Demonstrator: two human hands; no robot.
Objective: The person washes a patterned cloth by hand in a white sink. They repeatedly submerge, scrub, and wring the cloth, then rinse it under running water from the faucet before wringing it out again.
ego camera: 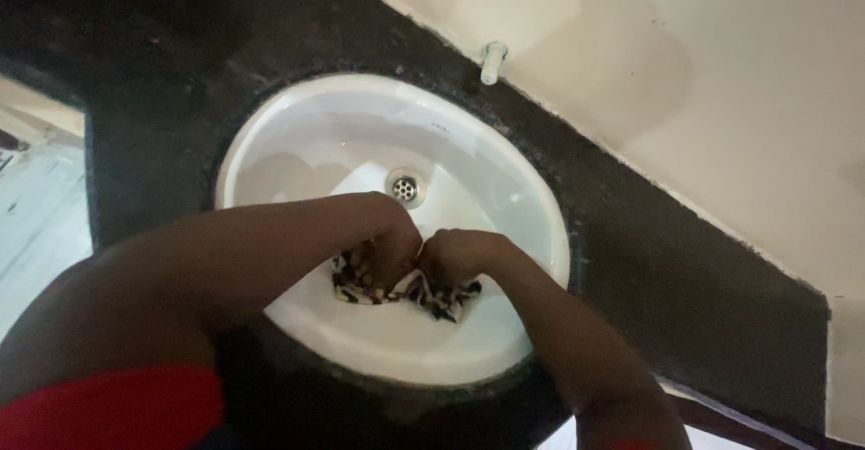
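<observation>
The washing looked mid-way, by my judgement; the patterned cloth [405,290] (black, white and brownish) was bunched low in the white basin [297,126], with no standing water or suds that I could make out; the left hand [387,254] and right hand [459,256], both fisted, gripped it from above at frame centre, knuckles touching, just below the drain [405,187].

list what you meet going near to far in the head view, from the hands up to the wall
left hand and right hand gripping a black-and-white patterned cloth → round metal drain → far rim of the white oval sink → black stone counter → small white tap → cream wall
</observation>
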